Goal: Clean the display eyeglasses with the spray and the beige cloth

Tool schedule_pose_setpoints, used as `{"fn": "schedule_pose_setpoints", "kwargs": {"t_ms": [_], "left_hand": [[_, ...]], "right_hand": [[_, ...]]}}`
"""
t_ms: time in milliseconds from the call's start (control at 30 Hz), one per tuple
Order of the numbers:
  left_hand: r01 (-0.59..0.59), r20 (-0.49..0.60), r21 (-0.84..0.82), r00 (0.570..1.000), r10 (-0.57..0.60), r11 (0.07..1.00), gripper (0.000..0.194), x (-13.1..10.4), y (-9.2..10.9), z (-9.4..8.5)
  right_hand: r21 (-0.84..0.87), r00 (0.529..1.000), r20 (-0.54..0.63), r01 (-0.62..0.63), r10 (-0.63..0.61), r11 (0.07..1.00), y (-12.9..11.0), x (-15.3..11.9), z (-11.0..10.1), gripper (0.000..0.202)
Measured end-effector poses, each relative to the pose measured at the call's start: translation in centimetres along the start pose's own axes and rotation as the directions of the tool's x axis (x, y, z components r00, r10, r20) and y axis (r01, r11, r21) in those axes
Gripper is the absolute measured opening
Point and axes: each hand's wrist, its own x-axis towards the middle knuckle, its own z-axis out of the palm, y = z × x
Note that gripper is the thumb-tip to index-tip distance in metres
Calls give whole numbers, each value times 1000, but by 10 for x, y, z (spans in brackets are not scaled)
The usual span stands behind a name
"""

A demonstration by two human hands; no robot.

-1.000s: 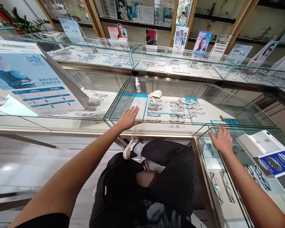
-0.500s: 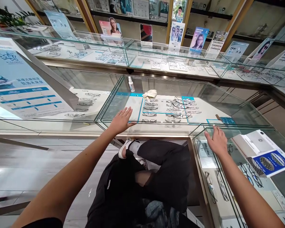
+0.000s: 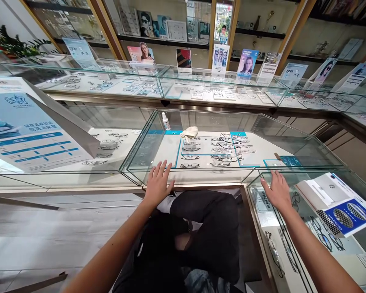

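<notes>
My left hand (image 3: 157,183) is at the front edge of the glass display case (image 3: 201,176), fingers spread and nothing in them. Over the corner of the right-hand glass case (image 3: 266,244) lies my right hand (image 3: 277,189), also empty with its fingers apart. Beyond my hands, rows of eyeglasses (image 3: 221,148) show through the glass on a white base. A crumpled pale cloth (image 3: 189,133) sits at the far side of them, and a small white spray bottle (image 3: 165,121) stands near the back left corner.
A large blue-and-white folded sign (image 3: 42,130) stands at the left. At the right, a white and blue card display (image 3: 338,203) rests on the glass. Several upright leaflets (image 3: 247,63) line the far counter. My crossed legs (image 3: 207,228) are below the counter edge.
The view has tilted up slightly, so the cases sit lower in the picture. My left hand has drawn back a little toward me and its fingers have spread. My right hand has barely moved.
</notes>
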Motion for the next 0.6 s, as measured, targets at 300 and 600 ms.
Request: {"fn": "schedule_pose_setpoints", "kwargs": {"t_ms": [300,600], "left_hand": [[70,-46,-5,996,-71,998,87,2,8,19],[105,-94,-20,990,-106,994,83,2,-5,34]], "right_hand": [[-32,999,-7,-46,46,998,-12,-1,-5,81],[-92,998,-19,-58,56,994,-20,0,-4,79]]}}
